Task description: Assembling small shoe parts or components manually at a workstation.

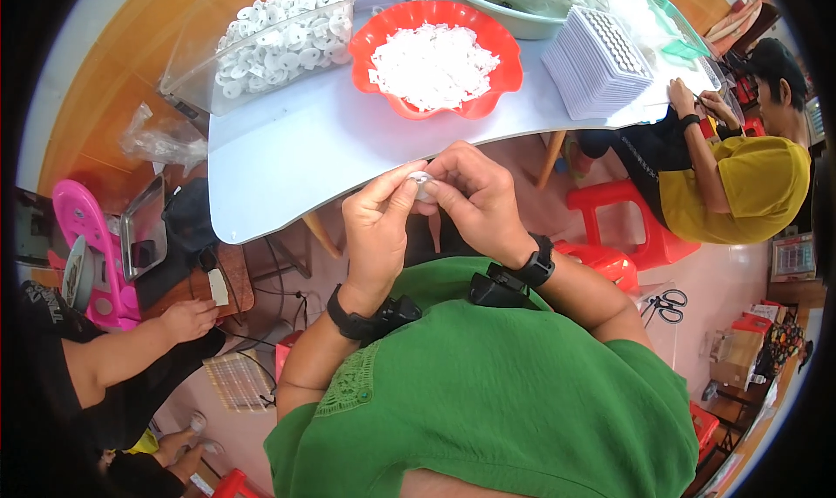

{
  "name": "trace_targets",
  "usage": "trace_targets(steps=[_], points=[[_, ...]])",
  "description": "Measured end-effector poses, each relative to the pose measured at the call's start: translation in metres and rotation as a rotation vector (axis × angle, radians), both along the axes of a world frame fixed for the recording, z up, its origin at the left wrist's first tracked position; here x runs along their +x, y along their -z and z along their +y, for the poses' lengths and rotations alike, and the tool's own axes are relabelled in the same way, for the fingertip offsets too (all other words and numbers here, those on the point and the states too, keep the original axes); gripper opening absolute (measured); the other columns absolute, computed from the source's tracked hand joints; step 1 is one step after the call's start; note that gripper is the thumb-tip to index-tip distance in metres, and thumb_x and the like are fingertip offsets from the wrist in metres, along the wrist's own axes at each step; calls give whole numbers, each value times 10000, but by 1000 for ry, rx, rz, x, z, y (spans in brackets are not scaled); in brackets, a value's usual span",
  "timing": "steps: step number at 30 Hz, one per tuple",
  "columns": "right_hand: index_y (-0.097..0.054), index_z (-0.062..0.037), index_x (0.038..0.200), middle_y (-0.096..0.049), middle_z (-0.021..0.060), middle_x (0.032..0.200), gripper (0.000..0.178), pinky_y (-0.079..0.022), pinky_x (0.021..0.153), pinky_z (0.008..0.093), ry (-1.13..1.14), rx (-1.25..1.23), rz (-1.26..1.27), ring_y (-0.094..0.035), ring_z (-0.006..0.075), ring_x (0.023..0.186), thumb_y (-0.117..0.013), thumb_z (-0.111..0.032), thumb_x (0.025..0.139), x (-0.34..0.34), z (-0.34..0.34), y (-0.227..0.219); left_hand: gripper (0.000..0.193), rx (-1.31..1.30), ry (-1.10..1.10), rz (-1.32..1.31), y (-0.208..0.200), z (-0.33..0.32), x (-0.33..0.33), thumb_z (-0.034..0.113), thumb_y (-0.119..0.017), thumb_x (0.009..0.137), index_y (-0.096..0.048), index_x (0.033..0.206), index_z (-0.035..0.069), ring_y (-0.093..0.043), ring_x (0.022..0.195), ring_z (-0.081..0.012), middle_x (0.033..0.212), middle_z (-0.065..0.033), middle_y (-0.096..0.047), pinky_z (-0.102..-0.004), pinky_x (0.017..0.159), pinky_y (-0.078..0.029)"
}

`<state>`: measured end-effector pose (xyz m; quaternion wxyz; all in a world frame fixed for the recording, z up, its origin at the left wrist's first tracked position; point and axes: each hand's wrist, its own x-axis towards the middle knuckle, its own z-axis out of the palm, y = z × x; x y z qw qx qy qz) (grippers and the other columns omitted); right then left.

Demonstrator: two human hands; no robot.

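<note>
Both my hands pinch one small white disc (421, 179) together, left hand (376, 228) and right hand (477, 198); best gripped at fingertips, I reckon.

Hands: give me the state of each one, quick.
Left hand: grip closed on the small white piece.
Right hand: grip closed on the same piece.

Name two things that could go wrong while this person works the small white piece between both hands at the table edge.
1. The small white piece is pinched only by fingertips of the left hand and right hand, beyond the white table's edge; a slip would likely drop it to the floor.
2. The red bowl of white bits sits close ahead; a hasty reach might spill it.
</note>
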<state>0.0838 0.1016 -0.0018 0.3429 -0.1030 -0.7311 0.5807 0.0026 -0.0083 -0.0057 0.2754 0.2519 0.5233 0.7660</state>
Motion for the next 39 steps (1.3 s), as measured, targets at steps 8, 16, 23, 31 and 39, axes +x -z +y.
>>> trace_targets(steps=[8, 16, 23, 31, 39], points=[[-573, 21, 823, -611, 50, 745, 47, -469, 590, 219, -94, -460, -35, -568, 79, 644, -612, 13, 797, 1, 2, -13, 225, -44, -72, 201, -1, 6, 9, 7, -529, 919, -624, 1117, -41, -626, 750, -123, 952, -86, -641, -224, 688, -512], [-569, 25, 835, -609, 41, 740, 43, -463, 599, 217, -191, -581, 22, -558, 77, 658, -585, 42, 799, 2, 1, -5, 214, -64, -110, 292, 1, 3, 11, -13, -532, 916, -628, 1104, -50, -585, 720, -118, 904, -65, -616, -229, 661, -498], [-558, 12, 875, -589, 11, 713, 74, -461, 563, 210, -84, -283, 38, -556, 50, 641, -622, -6, 842, 2, -2, -8, 162, -108, -133, 268, -12, 10, 5, 22, -534, 921, -632, 1030, -47, -578, 642, -93, 824, -68, -643, -211, 591, -479], [-547, 13, 833, -594, 37, 674, 85, -440, 492, 206, -6, -172, -34, -541, 50, 562, -631, 6, 828, -5, -4, -7, 145, -211, -150, 405, -1, 11, -1, 25, -514, 936, -608, 1012, -56, -568, 652, -56, 813, -44, -634, -192, 545, -484], [-581, 8, 895, -613, 42, 759, 56, -473, 540, 208, -257, -364, -228, -569, 62, 644, -595, 19, 843, -9, 19, -16, 203, -190, 107, 208, -14, -1, -24, 59, -489, 946, -584, 1100, -35, -575, 617, -85, 798, -61, -634, -211, 555, -496]])
